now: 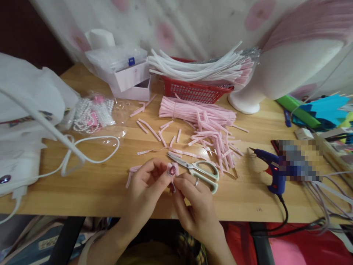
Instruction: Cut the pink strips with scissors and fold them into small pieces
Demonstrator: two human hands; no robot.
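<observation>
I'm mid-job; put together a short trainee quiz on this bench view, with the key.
1. What lies bundled in front of the red plastic basket?
2. True or false: the glue gun lies left of the scissors in this view.
3. Where does a ring show? A) left hand B) right hand C) both

Key:
1. Pink pipe cleaners.
2. False; it lies to the right.
3. B.

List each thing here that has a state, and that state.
Left hand: pinching
Right hand: pinching
Small pink piece: held, mostly hidden
Scissors: lying flat, unheld
Glue gun: red light lit
Tape measure: unrolled
Cut pink strips: scattered
Pink bundle: gathered
Red basket: piled above its rim
Beads: inside a clear bag
White boxes: stacked askew
</observation>
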